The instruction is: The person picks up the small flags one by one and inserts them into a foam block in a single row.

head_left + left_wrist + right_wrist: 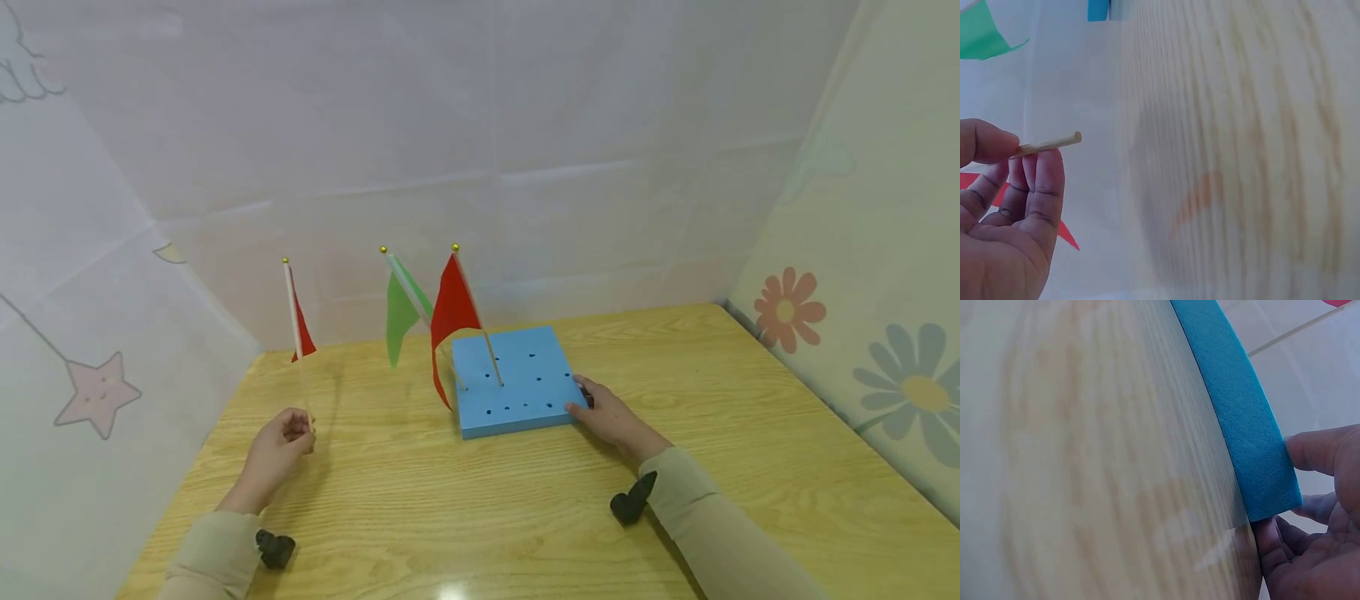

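Note:
My left hand (277,454), at the left of the table, pinches the lower end of a wooden stick (1060,143) between thumb and fingers. That stick carries a small red flag (302,329) with a gold bead on top, held nearly upright above the table. A blue foam board (517,342) with several holes lies flat in the middle. Another red flag (453,304) and a green flag (401,312) stand in its left part, both leaning left. My right hand (611,417) grips the board's near right corner, thumb on the upper face and fingers against the side.
The wooden table (420,517) reaches back to a pale hanging sheet (562,192). Printed sheets with flowers and a star close off both sides. Each sleeve cuff has a dark device (633,500) at the wrist.

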A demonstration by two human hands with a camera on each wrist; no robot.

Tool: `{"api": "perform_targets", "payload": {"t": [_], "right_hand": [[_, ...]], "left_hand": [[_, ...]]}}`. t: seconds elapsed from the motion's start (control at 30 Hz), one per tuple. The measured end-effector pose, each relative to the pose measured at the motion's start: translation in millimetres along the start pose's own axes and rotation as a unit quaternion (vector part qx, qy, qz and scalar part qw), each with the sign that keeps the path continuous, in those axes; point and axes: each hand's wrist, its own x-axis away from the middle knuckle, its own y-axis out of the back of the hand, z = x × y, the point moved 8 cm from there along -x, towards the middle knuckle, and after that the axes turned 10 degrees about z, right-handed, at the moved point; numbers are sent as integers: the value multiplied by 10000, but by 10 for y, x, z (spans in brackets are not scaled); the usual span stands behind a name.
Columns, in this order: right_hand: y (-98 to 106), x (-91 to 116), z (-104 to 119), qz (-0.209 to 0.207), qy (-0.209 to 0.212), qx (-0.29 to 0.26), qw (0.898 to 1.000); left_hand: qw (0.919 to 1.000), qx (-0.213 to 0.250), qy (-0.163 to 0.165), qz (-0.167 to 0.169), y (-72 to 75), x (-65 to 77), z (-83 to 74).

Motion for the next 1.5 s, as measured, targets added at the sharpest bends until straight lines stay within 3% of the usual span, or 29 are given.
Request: {"api": "perform_targets", "payload": {"t": [0.63,1.03,1.5], "right_hand": [[-2,-2,-11,25,80,-10,10000],[-7,11,-1,58,56,-52,10000],[3,7,8,53,87,63,9999]], "left_hand": [[9994,-66,-6,-333,-59,-58,-99],[9988,-27,-280,-410,-153,-108,-196],[9980,104,-346,-523,-255,-131,-289]]}}
